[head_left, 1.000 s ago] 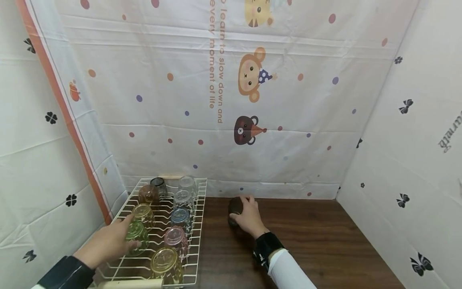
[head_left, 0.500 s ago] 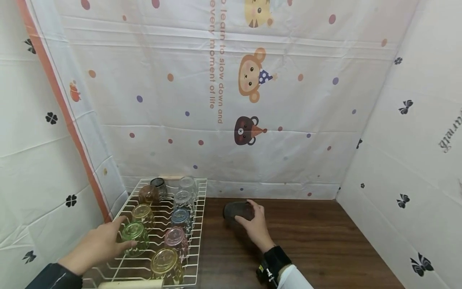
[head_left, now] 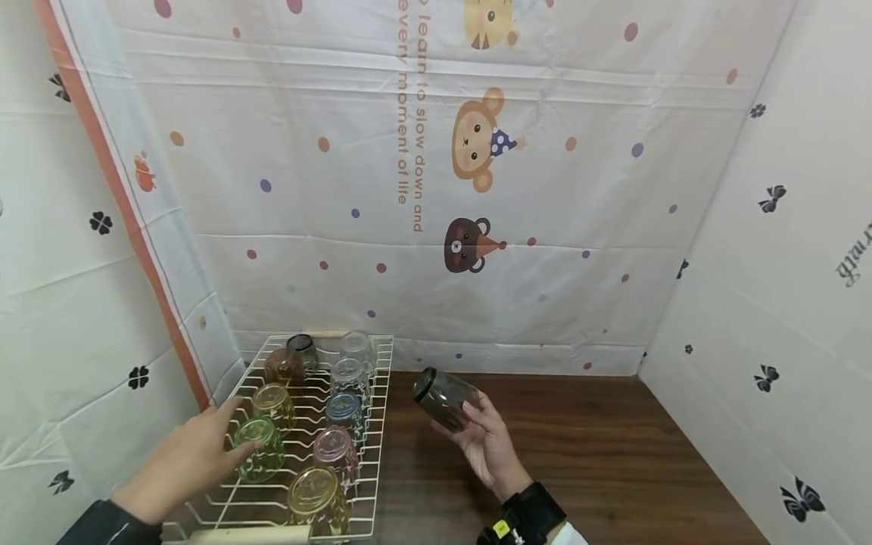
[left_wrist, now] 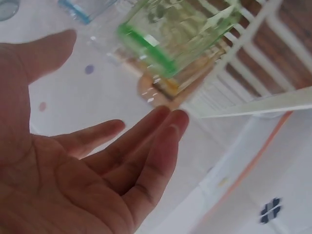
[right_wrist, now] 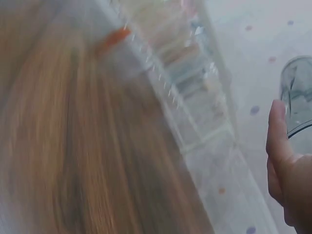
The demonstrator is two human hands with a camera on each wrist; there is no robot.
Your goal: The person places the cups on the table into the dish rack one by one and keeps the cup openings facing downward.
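Readable text on the backdrop

The curtain [head_left: 436, 174] says "learn to slow down and every moment of life" in vertical orange lettering.

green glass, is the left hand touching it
Apart: the left wrist view shows a gap between the open left hand fingertips and the green glass.

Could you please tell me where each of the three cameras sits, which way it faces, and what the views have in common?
Head: worn high, facing forward and down at the wire rack and table; shows both hands.
Left wrist: under the left hand, looking along the open palm to the green glass.
Right wrist: by the right hand, blurred, catching the dark glass.
Shared: head and left wrist views both show the green glass.
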